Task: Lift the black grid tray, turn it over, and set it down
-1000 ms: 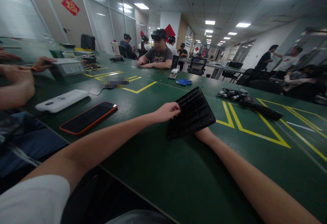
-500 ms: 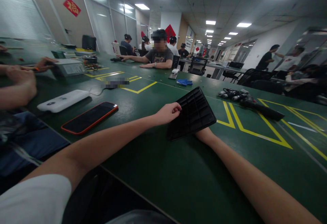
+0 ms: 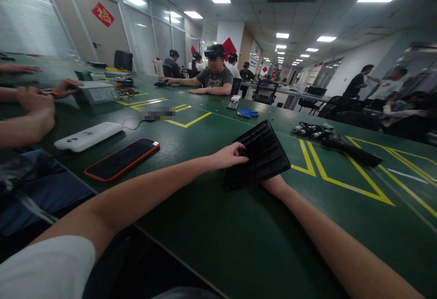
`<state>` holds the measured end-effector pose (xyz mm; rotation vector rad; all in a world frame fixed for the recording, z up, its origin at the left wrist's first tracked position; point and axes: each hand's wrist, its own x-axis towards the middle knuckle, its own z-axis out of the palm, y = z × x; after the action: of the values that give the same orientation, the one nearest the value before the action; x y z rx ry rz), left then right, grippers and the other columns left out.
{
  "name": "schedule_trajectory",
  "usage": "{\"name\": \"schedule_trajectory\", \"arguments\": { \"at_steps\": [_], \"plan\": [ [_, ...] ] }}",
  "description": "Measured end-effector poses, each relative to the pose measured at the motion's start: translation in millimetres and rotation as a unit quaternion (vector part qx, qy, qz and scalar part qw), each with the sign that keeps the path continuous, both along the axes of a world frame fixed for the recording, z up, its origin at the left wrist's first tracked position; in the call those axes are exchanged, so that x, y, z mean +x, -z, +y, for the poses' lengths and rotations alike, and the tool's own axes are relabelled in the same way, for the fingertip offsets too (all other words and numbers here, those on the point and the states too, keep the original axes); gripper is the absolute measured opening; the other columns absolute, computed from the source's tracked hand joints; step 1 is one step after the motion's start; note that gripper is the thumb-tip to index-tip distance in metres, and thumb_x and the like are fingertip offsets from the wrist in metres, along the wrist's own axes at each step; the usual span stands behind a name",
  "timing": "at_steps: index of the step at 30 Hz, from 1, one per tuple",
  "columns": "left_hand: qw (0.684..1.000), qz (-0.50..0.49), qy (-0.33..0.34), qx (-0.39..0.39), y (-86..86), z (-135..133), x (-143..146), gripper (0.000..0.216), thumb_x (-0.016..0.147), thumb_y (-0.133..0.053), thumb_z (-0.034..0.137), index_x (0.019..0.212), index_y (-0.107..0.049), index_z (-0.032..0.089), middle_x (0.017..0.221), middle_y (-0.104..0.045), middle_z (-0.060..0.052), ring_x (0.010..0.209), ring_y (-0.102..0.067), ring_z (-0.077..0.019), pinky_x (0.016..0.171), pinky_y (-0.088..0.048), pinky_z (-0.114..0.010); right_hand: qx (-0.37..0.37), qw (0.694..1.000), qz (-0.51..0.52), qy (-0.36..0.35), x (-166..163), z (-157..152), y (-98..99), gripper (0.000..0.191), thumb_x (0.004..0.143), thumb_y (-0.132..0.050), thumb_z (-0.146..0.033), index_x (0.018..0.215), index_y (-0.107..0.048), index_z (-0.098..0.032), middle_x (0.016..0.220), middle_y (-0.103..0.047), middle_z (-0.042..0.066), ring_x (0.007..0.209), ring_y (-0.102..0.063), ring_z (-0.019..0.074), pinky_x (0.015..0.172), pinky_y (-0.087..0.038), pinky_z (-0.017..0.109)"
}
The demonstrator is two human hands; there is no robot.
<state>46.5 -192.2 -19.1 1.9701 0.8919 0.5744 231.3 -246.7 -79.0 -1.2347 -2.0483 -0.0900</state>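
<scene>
A black ribbed plastic tray (image 3: 264, 153) is tilted up off the green table (image 3: 211, 226) in front of me. My right hand (image 3: 273, 183) is under the tray's near edge and props it up; its fingers are hidden behind the tray. My left hand (image 3: 229, 155) rests on the tray's left side with fingers reaching onto its ribbed face.
A phone in an orange case (image 3: 122, 159) and a white slab-shaped device (image 3: 88, 136) lie at left. Black cylindrical parts and a dark tool (image 3: 332, 139) lie at right among yellow floor-tape lines. Another person's hands (image 3: 32, 108) work at far left; a seated person (image 3: 214, 76) faces me across the table.
My left hand has shifted from pinching the tray's left edge to reaching its fingers onto the tray's face. The tray stays tilted in about the same place.
</scene>
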Motion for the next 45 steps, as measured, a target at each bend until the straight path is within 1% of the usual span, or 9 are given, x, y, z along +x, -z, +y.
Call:
{"name": "schedule_trajectory", "arguments": {
  "at_steps": [5,10,14,19,26,31,35,41,45],
  "plan": [
    [0.984,0.097,0.016,0.149,6.8,10.3,-0.8,0.049,0.079,-0.053,0.043,0.117,-0.048,0.012,0.074,-0.053,0.000,0.065,-0.050,-0.0131,0.055,-0.035,-0.024,0.014,0.999,-0.046,0.022,2.4,13.6,12.0,0.048,0.091,-0.028,-0.035,0.134,-0.036,-0.016,0.132,-0.046,0.013,0.128,-0.034,0.0272,0.105,-0.028,0.051],
    [0.949,0.191,-0.054,0.244,3.5,57.5,-9.0,0.044,0.084,-0.046,0.042,0.115,-0.050,0.011,0.084,-0.061,-0.005,0.073,-0.056,-0.0156,0.060,-0.039,-0.024,-0.057,0.988,-0.083,0.116,17.7,22.5,-4.9,0.039,0.086,-0.043,-0.031,0.122,-0.052,-0.021,0.107,-0.058,0.012,0.103,-0.048,0.0284,0.088,-0.041,0.045],
    [0.918,0.286,-0.089,0.258,-9.9,123.3,-28.9,0.042,0.084,-0.047,0.040,0.111,-0.053,0.009,0.097,-0.063,-0.010,0.085,-0.058,-0.0197,0.068,-0.042,-0.025,-0.073,0.959,-0.111,0.249,61.7,24.8,-20.1,0.042,0.087,-0.042,-0.030,0.128,-0.048,-0.023,0.098,-0.058,0.012,0.089,-0.049,0.0264,0.083,-0.040,0.041],
    [0.888,0.377,-0.089,0.248,-22.4,200.0,-53.9,0.042,0.077,-0.054,0.044,0.102,-0.061,0.010,0.101,-0.064,-0.013,0.089,-0.059,-0.0230,0.073,-0.042,-0.026,-0.090,0.906,-0.188,0.368,124.1,28.3,-16.2,0.042,0.089,-0.037,-0.034,0.127,-0.049,-0.023,0.099,-0.058,0.015,0.089,-0.051,0.0277,0.082,-0.039,0.042],
    [0.860,0.456,-0.075,0.218,-20.3,239.6,-56.6,0.040,0.073,-0.058,0.044,0.091,-0.067,0.010,0.093,-0.067,-0.011,0.082,-0.060,-0.0208,0.069,-0.042,-0.023,-0.133,0.877,-0.250,0.389,137.9,32.3,-6.4,0.043,0.090,-0.030,-0.039,0.127,-0.049,-0.026,0.097,-0.059,0.015,0.086,-0.053,0.0283,0.077,-0.041,0.040],
    [0.857,0.440,-0.110,0.243,-35.1,229.3,-52.4,0.033,0.082,-0.046,0.033,0.090,-0.066,0.008,0.090,-0.067,-0.012,0.084,-0.059,-0.0202,0.072,-0.041,-0.023,-0.123,0.879,-0.250,0.386,136.9,31.7,-6.9,0.045,0.089,-0.030,-0.040,0.127,-0.049,-0.025,0.098,-0.059,0.016,0.088,-0.053,0.0293,0.076,-0.042,0.040],
    [0.857,0.391,-0.142,0.305,-41.7,187.3,-50.0,0.033,0.079,-0.038,0.010,0.103,-0.060,0.008,0.104,-0.062,-0.015,0.098,-0.055,-0.0222,0.081,-0.040,-0.026,-0.063,0.874,-0.257,0.407,131.1,26.1,-9.8,0.045,0.086,-0.036,-0.043,0.123,-0.053,-0.022,0.109,-0.054,0.019,0.098,-0.049,0.0339,0.080,-0.041,0.044],
    [0.885,0.293,0.019,0.361,-4.2,80.8,-43.7,0.039,0.074,-0.037,0.001,0.105,-0.057,0.013,0.109,-0.056,-0.010,0.099,-0.053,-0.0190,0.086,-0.040,-0.028,0.040,0.872,-0.256,0.416,109.1,8.0,-18.2,0.047,0.085,-0.040,-0.037,0.121,-0.051,-0.008,0.117,-0.049,0.020,0.112,-0.040,0.0342,0.094,-0.036,0.043],
    [0.892,0.258,0.050,0.367,20.3,47.9,-49.3,0.041,0.074,-0.035,-0.001,0.106,-0.057,0.013,0.112,-0.055,-0.010,0.102,-0.052,-0.0182,0.090,-0.040,-0.029,0.028,0.893,-0.251,0.374,84.6,-17.9,-20.1,0.047,0.087,-0.038,-0.036,0.122,-0.050,-0.007,0.117,-0.050,0.019,0.110,-0.043,0.0322,0.094,-0.037,0.043]
  ]
}}
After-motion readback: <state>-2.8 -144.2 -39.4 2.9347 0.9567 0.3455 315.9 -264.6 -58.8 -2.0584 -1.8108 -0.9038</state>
